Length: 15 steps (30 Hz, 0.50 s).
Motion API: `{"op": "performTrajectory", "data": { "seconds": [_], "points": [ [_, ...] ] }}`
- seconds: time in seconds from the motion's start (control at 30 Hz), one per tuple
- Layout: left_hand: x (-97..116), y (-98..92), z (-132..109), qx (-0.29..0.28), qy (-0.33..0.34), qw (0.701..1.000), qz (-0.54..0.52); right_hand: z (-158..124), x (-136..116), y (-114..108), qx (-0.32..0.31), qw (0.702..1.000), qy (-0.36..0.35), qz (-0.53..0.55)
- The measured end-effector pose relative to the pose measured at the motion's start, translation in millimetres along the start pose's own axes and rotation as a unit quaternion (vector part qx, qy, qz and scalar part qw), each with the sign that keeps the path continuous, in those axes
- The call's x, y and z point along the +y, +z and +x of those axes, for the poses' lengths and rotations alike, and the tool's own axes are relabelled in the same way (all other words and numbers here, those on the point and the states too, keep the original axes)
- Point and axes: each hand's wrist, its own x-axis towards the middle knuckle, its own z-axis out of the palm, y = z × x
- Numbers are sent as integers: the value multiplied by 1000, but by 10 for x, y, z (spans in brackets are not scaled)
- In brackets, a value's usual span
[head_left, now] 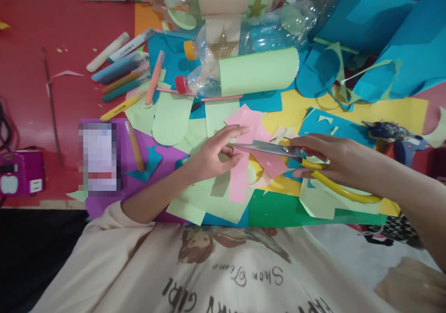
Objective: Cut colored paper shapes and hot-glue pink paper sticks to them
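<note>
My right hand [324, 153] grips a pair of scissors [272, 149] with yellow handles, its long metal blades pointing left and looking closed. Around the blade tips is my left hand [219, 150], its thumb and forefinger apart; nothing shows clearly between them. Beneath the blades and fingers lie pieces of pink paper [249, 120], including a pink strip [239, 187] that runs downward below my left thumb. Light green paper sheets [223, 201] are spread under both, and the lower scissor handle extends past my right palm.
Beyond my hands lie plastic bottles, one wrapped in green paper [259, 71]. Markers [120, 71] are grouped at the left, above a phone [101, 155] with a blurred screen. Blue sheets [369, 20] and scraps cover the right back. Another hand [411, 283] shows at the lower right.
</note>
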Motion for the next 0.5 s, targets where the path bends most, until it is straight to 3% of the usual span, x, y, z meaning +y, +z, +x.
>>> {"op": "performTrajectory", "data": {
  "seconds": [0.5],
  "points": [
    [26,-3,7,-10,-11,1000,-15,-11,18,7,-17,999,30,34]
  ]
}}
